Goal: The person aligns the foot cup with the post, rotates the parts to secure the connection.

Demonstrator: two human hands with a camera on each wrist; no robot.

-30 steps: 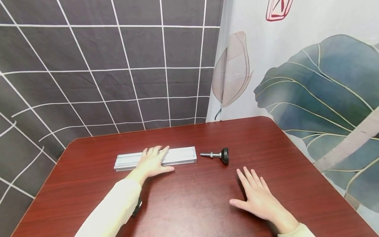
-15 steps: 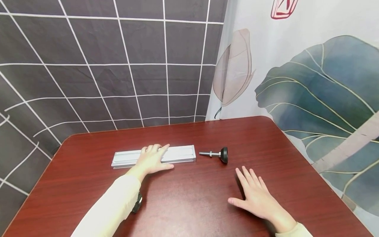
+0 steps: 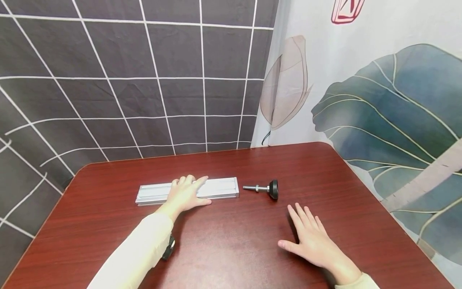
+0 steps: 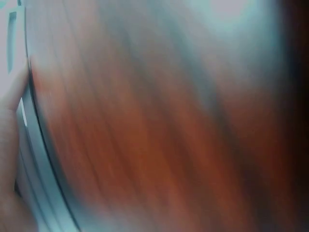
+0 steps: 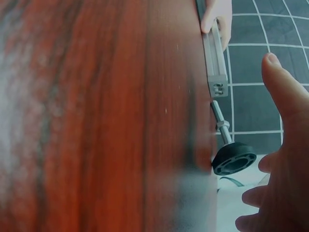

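Note:
A silver aluminium profile (image 3: 220,187) lies lengthwise on the table in the head view. My left hand (image 3: 185,196) holds it across the middle, its fingers bent over the far edge and its thumb along the near edge. In the left wrist view, part of the profile (image 4: 41,169) runs past the hand at the left border. A levelling foot (image 3: 273,189), with a black round base, threaded stud and nut, lies on its side just right of the profile's end. My right hand (image 3: 313,243) is spread nearest to that foot, apart from it and holding nothing.
The reddish-brown wooden table (image 3: 223,249) has rounded far corners. Behind it hangs a dark grey cloth (image 3: 173,52) with white grid lines. A white curtain (image 3: 288,24) with leaf prints hangs along the right side. A black wrist device (image 3: 168,247) shows under the left sleeve.
The left fingers have bent further over the profile's far edge. The head view has shifted slightly. The right hand and the levelling foot lie much as before.

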